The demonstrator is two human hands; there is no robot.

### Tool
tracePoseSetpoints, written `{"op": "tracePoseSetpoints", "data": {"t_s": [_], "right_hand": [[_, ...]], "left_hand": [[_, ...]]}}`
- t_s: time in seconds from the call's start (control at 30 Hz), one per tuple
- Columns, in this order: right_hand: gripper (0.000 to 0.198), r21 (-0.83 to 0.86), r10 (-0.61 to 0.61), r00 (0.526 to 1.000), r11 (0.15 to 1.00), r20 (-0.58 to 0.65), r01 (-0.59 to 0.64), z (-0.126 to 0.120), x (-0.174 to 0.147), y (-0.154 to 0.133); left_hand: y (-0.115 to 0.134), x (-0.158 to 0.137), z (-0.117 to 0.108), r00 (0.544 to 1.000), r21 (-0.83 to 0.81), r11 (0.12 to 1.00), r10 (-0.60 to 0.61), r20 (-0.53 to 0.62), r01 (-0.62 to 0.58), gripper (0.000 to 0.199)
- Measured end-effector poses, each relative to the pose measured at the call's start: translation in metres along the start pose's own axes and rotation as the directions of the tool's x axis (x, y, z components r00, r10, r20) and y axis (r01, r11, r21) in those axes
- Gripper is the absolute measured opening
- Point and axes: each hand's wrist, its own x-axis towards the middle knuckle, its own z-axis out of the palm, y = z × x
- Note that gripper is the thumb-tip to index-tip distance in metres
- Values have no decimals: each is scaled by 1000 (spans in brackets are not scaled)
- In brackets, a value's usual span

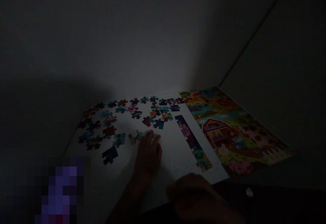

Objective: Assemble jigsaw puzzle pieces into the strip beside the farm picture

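Although the light is very dim, the contents can be listed from left to right. Left group of loose jigsaw pieces [93, 142]: dark, crowded close to the left edge of the white desk [170, 152]; a stray forearm might push one off that edge, and the gloom could hide the loss. Dark blue piece [110, 155]: single, lying nearer the person, easily knocked in passing. Teal piece [119, 139]: single, just beyond it. Light-patterned piece [134, 136]: at the fingertips of the left hand [150, 149], partly covered by them. Left hand: palm down, fingers extended and slightly spread, clenched on nothing; whether it presses the piece or rests beside it cannot be told. Likely fault — a flat push would skid the piece instead of lifting it, a low edge giving little to pinch. Central group of loose pieces [158, 123]: beyond the left hand, toward the wall [152, 47]; a careless forward reach might scatter them. Joined strip [187, 135]: one narrow run of fitted pieces, right of the left hand; a sideways bump could part its joints. Right hand [200, 195]: blurred, fingers seemingly curled, near the close edge of the desk; whether it grasps anything cannot be told — lowered blindly, it could nudge the strip's near end. Farm picture [239, 141]: flat, far right; its busy colours could camouflage a strayed piece.
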Motion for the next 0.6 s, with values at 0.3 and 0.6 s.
{"op": "tracePoseSetpoints", "data": {"t_s": [0.3, 0.6], "right_hand": [[30, -200, -95, 995, 975, 5, 94, -18, 60, 53], [33, -185, -134, 991, 973, 29, 137, -4, 12, 51]], "left_hand": [[5, 39, 5, 989, 18, 994, 104, 105, -107, 38], [7, 72, 5, 997, 95, 995, 18, 70, -25, 38]]}}
